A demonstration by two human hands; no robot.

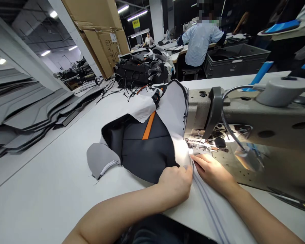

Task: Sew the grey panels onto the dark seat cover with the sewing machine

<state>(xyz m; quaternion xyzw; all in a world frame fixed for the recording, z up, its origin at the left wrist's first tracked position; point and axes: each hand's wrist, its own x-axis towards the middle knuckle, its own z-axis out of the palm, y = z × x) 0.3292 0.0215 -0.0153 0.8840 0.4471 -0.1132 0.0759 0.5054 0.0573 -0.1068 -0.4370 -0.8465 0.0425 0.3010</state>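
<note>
My left hand (pixel 176 184) is closed, its thumb and fingers pinching the edge of a black and grey sewn cover (pixel 142 154) with an orange stripe (pixel 149 126). The cover looks like upholstery; its far edge lies beside the sewing machine (pixel 244 115). My right hand (pixel 213 173) lies just in front of the lit needle area (pixel 193 145), fingers pressed together on a long white strip (pixel 209 205) with dark lines. From there the strip runs down toward me across the table. The needle tip itself is lost in the glare.
Stacked grey panels (pixel 27 108) line the left side of the white table (pixel 53 179). Behind the cover sits a heap of black sewn pieces (pixel 142 69), near cardboard boxes (pixel 99 37). Farther off, a person in light blue (pixel 199 42) sits beside a grey crate (pixel 237 56).
</note>
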